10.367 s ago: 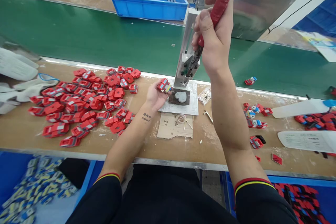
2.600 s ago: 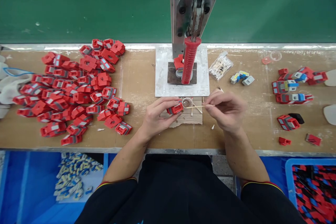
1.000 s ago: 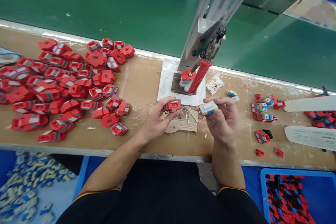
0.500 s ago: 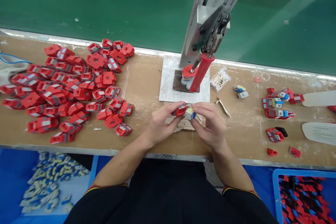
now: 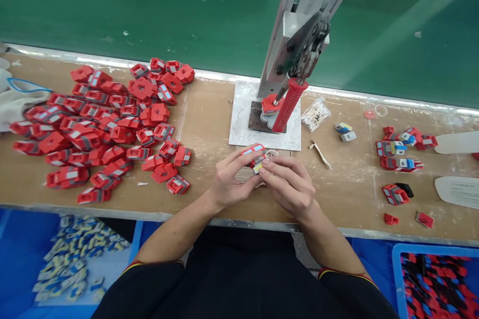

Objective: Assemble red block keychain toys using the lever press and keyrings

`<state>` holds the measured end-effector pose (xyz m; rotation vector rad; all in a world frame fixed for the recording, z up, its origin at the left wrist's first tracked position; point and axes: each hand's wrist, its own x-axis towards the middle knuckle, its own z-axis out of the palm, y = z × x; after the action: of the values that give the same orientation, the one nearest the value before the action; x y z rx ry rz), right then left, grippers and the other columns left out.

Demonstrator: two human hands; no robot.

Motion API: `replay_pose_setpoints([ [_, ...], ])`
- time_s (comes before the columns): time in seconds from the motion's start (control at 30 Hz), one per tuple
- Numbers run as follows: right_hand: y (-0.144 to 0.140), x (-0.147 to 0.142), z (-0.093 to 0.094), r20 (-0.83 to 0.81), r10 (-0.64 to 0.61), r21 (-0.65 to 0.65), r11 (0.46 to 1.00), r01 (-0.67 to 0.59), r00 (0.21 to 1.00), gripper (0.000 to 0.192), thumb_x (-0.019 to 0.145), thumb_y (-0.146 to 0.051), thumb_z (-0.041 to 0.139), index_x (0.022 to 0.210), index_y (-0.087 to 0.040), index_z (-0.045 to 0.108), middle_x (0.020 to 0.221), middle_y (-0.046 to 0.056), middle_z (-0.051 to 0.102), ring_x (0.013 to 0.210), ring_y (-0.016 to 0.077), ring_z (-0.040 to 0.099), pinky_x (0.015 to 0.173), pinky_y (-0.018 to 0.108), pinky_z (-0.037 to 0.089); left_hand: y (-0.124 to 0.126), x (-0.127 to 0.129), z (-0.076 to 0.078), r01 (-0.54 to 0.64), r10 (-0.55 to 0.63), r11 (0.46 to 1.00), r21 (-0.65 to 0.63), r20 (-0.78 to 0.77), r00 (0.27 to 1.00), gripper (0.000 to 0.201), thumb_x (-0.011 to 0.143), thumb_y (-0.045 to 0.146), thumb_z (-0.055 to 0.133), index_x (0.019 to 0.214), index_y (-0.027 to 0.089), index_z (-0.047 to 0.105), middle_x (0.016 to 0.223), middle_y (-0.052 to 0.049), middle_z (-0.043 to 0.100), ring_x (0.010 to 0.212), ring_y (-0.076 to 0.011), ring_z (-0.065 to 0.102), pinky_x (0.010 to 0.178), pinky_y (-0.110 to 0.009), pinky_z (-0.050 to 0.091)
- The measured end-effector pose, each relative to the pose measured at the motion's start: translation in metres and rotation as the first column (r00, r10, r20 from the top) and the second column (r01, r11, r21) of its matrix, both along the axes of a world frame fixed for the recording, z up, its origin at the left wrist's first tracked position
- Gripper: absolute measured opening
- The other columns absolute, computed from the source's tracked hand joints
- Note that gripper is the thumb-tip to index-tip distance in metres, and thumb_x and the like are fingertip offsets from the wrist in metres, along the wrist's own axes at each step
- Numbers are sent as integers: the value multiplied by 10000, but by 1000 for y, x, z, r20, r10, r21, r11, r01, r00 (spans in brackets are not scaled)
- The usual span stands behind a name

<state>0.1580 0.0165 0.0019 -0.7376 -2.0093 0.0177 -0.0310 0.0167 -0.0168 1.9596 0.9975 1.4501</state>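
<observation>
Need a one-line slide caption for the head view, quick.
Both hands, left hand and right hand, press a red toy part together at a workbench before a lever press.

Black short-sleeved top, cuffs edged in red and yellow stripes (forearms and both hands bare)

glossy red plastic shells (image 5: 101,129) heap on a scuffed matt board bench (image 5: 209,124); brushed metal press (image 5: 299,35), ribbed handle (image 5: 289,106).

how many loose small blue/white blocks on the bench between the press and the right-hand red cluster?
2. One block with blue and yellow, right of the clear bag; a pale one just in front of it. Similar pieces sit on red parts further right, not counted.
</observation>
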Motion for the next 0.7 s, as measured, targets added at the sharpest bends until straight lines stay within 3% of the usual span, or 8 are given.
replay_pose_setpoints([
  [0.13, -3, 0, 4, 8, 10, 58, 998, -11, 1000, 503, 899, -35, 730, 1363, -228, 722, 1084, 75, 840, 1004, 248, 765, 744, 368, 722, -3, 4, -7, 17, -9, 999, -49, 167, 986, 537, 942, 323, 787, 1441, 220, 619, 1265, -139, 781, 1013, -204, 810, 875, -278, 672],
  [0.23, -3, 2, 7, -50, 67, -14, 998, -68, 997, 575, 896, -81, 743, 1411, -329, 673, 1117, 43, 827, 980, 248, 766, 747, 401, 713, -7, 4, -8, 62, -42, 995, -73, 247, 968, 693, 924, 420, 812, 1525, 232, 523, 1272, -140, 771, 1040, -214, 811, 871, -270, 672],
  [0.33, -5, 0, 8, -271, 63, -182, 976, -115, 960, 540, 980, -376, 664, 1511, -362, 565, 1293, 93, 748, 1115, 301, 743, 855, 509, 695, -11, 4, -3, 112, -91, 991, -71, 246, 965, 775, 899, 467, 831, 1550, 239, 478, 1322, -160, 756, 1157, -263, 787, 936, -316, 671],
  [0.43, -10, -6, 9, -443, -46, -390, 909, -146, 895, 592, 1042, -644, 386, 1492, -309, 575, 1417, 138, 667, 1311, 348, 667, 1004, 582, 634, -15, 8, 3, 172, -169, 985, -2, 162, 972, 739, 915, 457, 815, 1541, 245, 485, 1313, -156, 765, 1176, -278, 782, 953, -357, 678],
  [0.5, -13, -11, 12, -452, -61, -498, 845, -194, 890, 634, 1066, -654, 261, 1330, -273, 694, 1282, 130, 746, 1231, 322, 718, 990, 541, 636, -17, 12, 6, 211, -217, 975, 65, 91, 972, 681, 941, 459, 783, 1522, 244, 502, 1226, -134, 793, 1107, -265, 803, 894, -358, 696],
  [0.57, -15, -15, 16, -456, -53, -548, 803, -234, 888, 606, 1094, -565, 267, 1103, -244, 781, 1057, 105, 815, 1017, 278, 787, 875, 470, 658, -19, 16, 8, 212, -217, 972, 97, 39, 975, 631, 962, 453, 754, 1504, 242, 511, 1137, -114, 806, 1021, -250, 817, 829, -354, 705],
  [0.63, -16, -17, 18, -483, -74, -547, 804, -234, 873, 533, 1094, -455, 342, 957, -228, 805, 908, 83, 830, 841, 245, 794, 767, 424, 653, -21, 19, 8, 182, -185, 978, 105, 15, 983, 611, 965, 441, 747, 1495, 248, 513, 1092, -98, 804, 963, -241, 816, 795, -350, 706],
  [0.7, -16, -18, 20, -507, -110, -535, 818, -212, 855, 479, 1077, -388, 393, 923, -222, 815, 873, 74, 834, 785, 231, 789, 723, 406, 643, -22, 20, 9, 170, -172, 980, 107, 8, 985, 612, 965, 426, 744, 1504, 268, 502, 1090, -81, 801, 933, -233, 813, 786, -344, 705],
])
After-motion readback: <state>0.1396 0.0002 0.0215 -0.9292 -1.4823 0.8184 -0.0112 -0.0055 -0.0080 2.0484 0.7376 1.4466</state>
